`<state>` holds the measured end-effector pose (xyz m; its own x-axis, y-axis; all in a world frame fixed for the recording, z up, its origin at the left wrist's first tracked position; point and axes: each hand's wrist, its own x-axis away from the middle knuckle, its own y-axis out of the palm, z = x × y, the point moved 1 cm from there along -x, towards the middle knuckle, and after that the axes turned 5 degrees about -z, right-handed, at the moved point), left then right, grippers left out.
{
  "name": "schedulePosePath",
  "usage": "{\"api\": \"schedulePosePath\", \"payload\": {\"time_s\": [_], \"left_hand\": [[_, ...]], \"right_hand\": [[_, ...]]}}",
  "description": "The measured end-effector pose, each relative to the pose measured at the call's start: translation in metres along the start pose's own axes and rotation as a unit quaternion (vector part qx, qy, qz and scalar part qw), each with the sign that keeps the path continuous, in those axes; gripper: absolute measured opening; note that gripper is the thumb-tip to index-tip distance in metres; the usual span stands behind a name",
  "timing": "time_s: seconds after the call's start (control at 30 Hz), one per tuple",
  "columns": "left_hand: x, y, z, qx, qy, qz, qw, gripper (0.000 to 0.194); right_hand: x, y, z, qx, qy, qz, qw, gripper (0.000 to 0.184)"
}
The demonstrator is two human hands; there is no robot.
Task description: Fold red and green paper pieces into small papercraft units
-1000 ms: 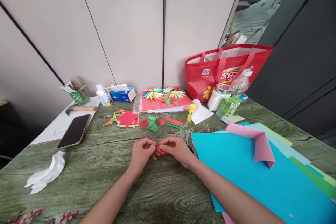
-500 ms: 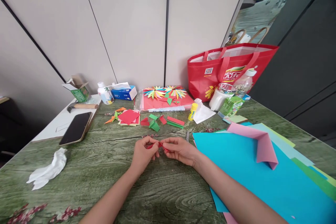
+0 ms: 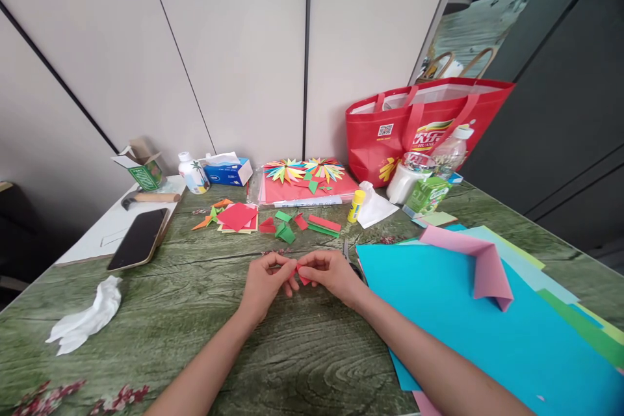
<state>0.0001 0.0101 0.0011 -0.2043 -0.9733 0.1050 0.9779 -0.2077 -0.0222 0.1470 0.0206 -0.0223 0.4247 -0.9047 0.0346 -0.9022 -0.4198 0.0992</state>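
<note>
Between my two hands is a small folded piece of red paper (image 3: 303, 275), pinched from both sides above the table and mostly covered by fingers. My left hand (image 3: 268, 278) is closed, thumb and forefinger on the paper's left end. My right hand (image 3: 329, 273) is closed on its right side. Just beyond lie folded green paper pieces (image 3: 285, 233) and red paper pieces (image 3: 267, 225), with a red and green strip pair (image 3: 324, 225) beside them. Scissors (image 3: 346, 250) lie partly hidden behind my right hand.
Right of my arm spread large blue sheets (image 3: 419, 292) with a folded pink paper (image 3: 490, 266) on top. A glue stick (image 3: 356, 206), red bag (image 3: 375, 143) and green carton (image 3: 427, 196) stand at the back. Leftward are a phone (image 3: 139, 239), hammer (image 3: 151, 197) and crumpled tissue (image 3: 88, 317).
My right fingers have shifted on the red paper, and its visible part now looks smaller and flatter. Both hands stay in nearly the same spot. The view has moved slightly.
</note>
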Motion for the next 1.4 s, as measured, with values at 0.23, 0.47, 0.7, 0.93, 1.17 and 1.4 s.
{"api": "schedulePosePath", "payload": {"time_s": [0.23,0.47,0.7,0.93,1.17,1.4], "left_hand": [[0.001,0.000,0.000,0.028,-0.019,-0.001,0.999,0.023],[0.000,0.000,-0.002,0.016,-0.022,-0.005,1.000,0.025],[0.000,0.001,-0.005,0.009,-0.027,0.001,1.000,0.024],[-0.002,0.000,-0.005,0.015,-0.023,-0.031,0.999,0.035],[-0.002,0.000,-0.007,0.002,-0.036,-0.030,0.999,0.024],[0.001,-0.001,-0.009,-0.051,-0.004,-0.030,0.998,0.021]], "right_hand": [[0.001,0.001,-0.005,0.031,0.002,0.004,1.000,0.030],[0.002,0.002,-0.005,0.030,0.009,0.009,0.999,0.027],[0.001,0.004,-0.004,0.042,0.012,0.022,0.999,0.020],[0.001,0.005,-0.004,0.054,0.022,0.049,0.997,0.015],[0.001,0.006,-0.003,0.070,0.020,0.055,0.996,0.006],[0.003,0.005,-0.002,0.124,-0.007,0.047,0.991,0.010]]}}
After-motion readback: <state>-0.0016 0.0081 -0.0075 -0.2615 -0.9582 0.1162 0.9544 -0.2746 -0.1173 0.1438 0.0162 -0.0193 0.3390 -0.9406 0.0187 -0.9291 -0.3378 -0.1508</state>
